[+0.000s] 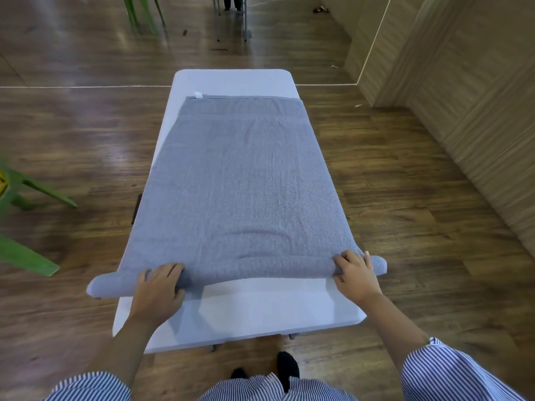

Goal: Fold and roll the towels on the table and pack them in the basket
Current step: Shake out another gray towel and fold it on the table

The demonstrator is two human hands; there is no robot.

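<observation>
- 1 grey towel (240, 180) lies flat along the white table (260, 311), covering most of the top; its far hem stops short of the far edge, with a small white tag (199, 94) at the far left corner of the towel.
- Near end of the towel is wound into a roll (260, 266) lying across the table, close to the near edge. Both roll ends overhang the long edges, left and right.
- Left hand (160, 287): fingers curled over the roll toward its left end, gripping it.
- Right hand (354, 274): fingers curled over the roll near its right end, gripping it.
- Bare white tabletop shows between the roll and the near edge.
- Person wears striped sleeves (443, 369); a dark shoe (286, 364) shows below the near edge.
- Green chair legs (26, 256) stand on the wood floor (405, 227) well left of the table.
- No basket seen from here.
</observation>
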